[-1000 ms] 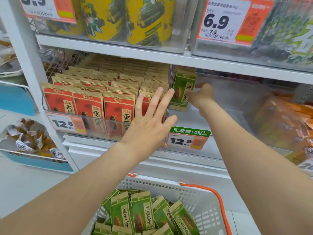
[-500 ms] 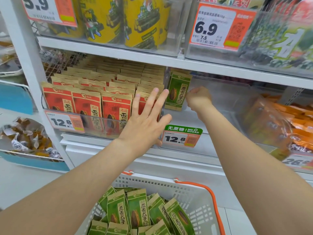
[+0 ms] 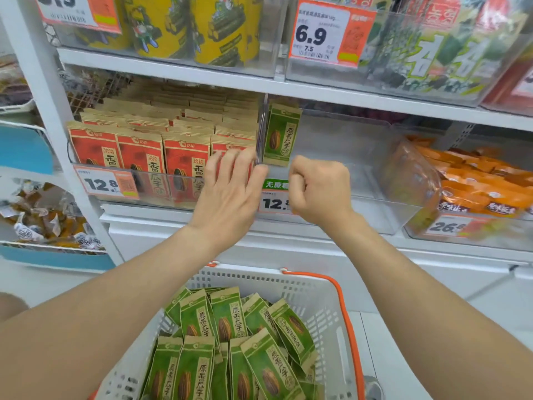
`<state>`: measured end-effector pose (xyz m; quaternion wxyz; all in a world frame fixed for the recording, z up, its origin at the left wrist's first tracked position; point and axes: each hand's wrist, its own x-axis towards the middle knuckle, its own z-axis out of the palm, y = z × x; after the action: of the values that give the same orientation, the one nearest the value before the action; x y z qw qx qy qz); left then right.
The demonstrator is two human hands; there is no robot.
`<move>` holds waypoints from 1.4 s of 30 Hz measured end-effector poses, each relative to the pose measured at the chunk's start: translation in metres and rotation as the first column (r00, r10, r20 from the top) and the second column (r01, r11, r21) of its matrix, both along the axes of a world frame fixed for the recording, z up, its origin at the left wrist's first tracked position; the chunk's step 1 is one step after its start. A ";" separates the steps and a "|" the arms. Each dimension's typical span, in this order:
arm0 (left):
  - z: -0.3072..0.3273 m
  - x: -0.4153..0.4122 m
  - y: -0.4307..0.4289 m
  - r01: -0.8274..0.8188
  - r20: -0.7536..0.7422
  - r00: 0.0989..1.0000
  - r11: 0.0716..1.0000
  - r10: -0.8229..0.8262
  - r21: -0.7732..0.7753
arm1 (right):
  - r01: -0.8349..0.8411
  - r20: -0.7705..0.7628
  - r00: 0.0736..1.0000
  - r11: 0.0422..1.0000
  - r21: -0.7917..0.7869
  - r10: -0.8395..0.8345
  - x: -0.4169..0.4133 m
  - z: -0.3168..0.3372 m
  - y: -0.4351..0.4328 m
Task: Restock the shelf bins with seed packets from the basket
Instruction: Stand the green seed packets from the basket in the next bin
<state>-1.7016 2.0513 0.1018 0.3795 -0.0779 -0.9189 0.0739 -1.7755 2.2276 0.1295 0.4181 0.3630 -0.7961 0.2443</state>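
Observation:
One green seed packet [image 3: 280, 135] stands upright at the left wall of a clear shelf bin [image 3: 360, 157] that holds nothing else I can see. My left hand [image 3: 230, 194] is flat, fingers straight, against the front of the bins where the red-packet bin meets the clear one. My right hand [image 3: 317, 192] is a closed fist holding nothing, in front of the clear bin's lip and below the green packet. A white basket [image 3: 314, 290] with an orange handle sits low in front of me, filled with several green seed packets [image 3: 227, 316].
The bin to the left is packed with red seed packets [image 3: 141, 157]. Orange bags [image 3: 476, 183] fill the bin on the right. Price tags [image 3: 103, 184] hang on the bin fronts. The upper shelf carries yellow cans [image 3: 202, 24] and green snack packs [image 3: 438, 44].
My right hand has let go of the green packet and pulled back out of the bin, curled into a fist. My left hand has slid slightly lower on the bin front.

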 end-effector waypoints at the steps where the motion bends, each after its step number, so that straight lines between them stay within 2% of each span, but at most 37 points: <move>1: 0.001 0.004 0.003 -0.008 -0.043 0.999 0.999 0.009 0.031 | -0.053 -0.027 0.998 0.993 0.110 0.056 0.009 -0.013 0.003; 2: 0.003 0.007 0.006 -0.022 -0.038 0.999 0.998 0.024 0.063 | -0.102 -0.022 0.994 0.973 0.207 0.109 0.016 -0.028 0.006; 4: 0.002 0.013 0.010 -0.001 0.078 0.997 0.996 -0.006 0.088 | -0.166 0.084 0.986 0.908 0.384 0.144 0.031 -0.065 0.013; 6: -0.003 0.017 0.013 0.084 0.262 0.959 0.992 -0.105 0.090 | -0.208 0.300 0.953 0.788 0.579 0.031 0.044 -0.099 0.018; 8: -0.011 0.022 0.016 0.126 0.447 0.886 0.992 -0.120 0.016 | -0.300 0.545 0.812 0.652 0.696 -0.208 0.059 -0.127 0.020; 10: -0.021 0.027 0.019 0.165 0.587 0.805 0.983 -0.087 -0.081 | -0.422 0.689 0.614 0.577 0.699 -0.385 0.074 -0.154 0.021; 12: -0.032 0.031 0.022 0.200 0.697 0.715 0.971 -0.052 -0.133 | -0.550 0.728 0.456 0.482 0.683 -0.512 0.088 -0.178 0.021; 14: -0.041 0.032 0.024 0.233 0.769 0.639 0.960 -0.029 -0.157 | -0.602 0.719 0.367 0.439 0.667 -0.590 0.103 -0.196 0.022; 17: -0.047 0.032 0.025 0.257 0.843 0.538 0.955 -0.013 -0.149 | -0.557 0.689 0.319 0.459 0.692 -0.651 0.123 -0.214 0.020; 22: -0.047 0.029 0.021 0.263 0.928 0.371 0.962 -0.034 -0.070 | -0.433 0.717 0.250 0.587 0.684 -0.650 0.149 -0.231 0.011; 25: -0.045 0.030 0.019 0.252 0.948 0.317 0.966 -0.034 -0.050 | -0.400 0.707 0.261 0.593 0.699 -0.658 0.154 -0.236 0.008; 27: -0.043 0.030 0.019 0.245 0.954 0.297 0.969 -0.035 -0.041 | -0.468 0.700 0.244 0.551 0.691 -0.671 0.153 -0.237 0.007; 30: -0.039 0.029 0.019 0.228 0.947 0.319 0.972 -0.019 -0.057 | -0.617 0.755 0.213 0.513 0.596 -0.620 0.145 -0.230 0.008; 32: -0.037 0.027 0.018 0.204 0.921 0.390 0.973 0.020 -0.108 | -0.657 0.844 0.130 0.593 0.466 -0.520 0.134 -0.219 0.009; 34: -0.033 0.025 0.016 0.140 0.889 0.454 0.980 0.061 -0.138 | -0.583 0.929 0.081 0.739 0.339 -0.362 0.119 -0.204 0.008; 35: -0.030 0.024 0.015 0.099 0.871 0.485 0.985 0.078 -0.143 | -0.501 0.959 0.094 0.820 0.277 -0.267 0.113 -0.196 0.006; 36: -0.027 0.023 0.013 0.054 0.850 0.518 0.989 0.092 -0.140 | -0.400 0.974 0.152 0.891 0.216 -0.168 0.107 -0.187 0.005; 37: -0.024 0.022 0.010 0.011 0.828 0.551 0.991 0.105 -0.132 | -0.296 0.962 0.260 0.941 0.164 -0.086 0.101 -0.178 0.005; 39: -0.021 0.022 0.006 -0.060 0.782 0.613 0.994 0.110 -0.093 | -0.140 0.865 0.501 0.987 0.076 0.005 0.089 -0.161 0.006; 40: -0.021 0.022 0.005 -0.094 0.763 0.638 0.994 0.103 -0.055 | -0.092 0.810 0.586 0.996 0.021 0.037 0.084 -0.151 0.006; 42: -0.020 0.022 0.003 -0.161 0.727 0.684 0.985 0.061 0.068 | -0.008 0.729 0.676 0.991 -0.135 0.105 0.075 -0.135 0.003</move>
<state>-1.6800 2.0541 0.0814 -0.0133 -0.0203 -0.9997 0.0018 -1.7004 2.2310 -0.0059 0.0769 0.2332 -0.8691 0.4295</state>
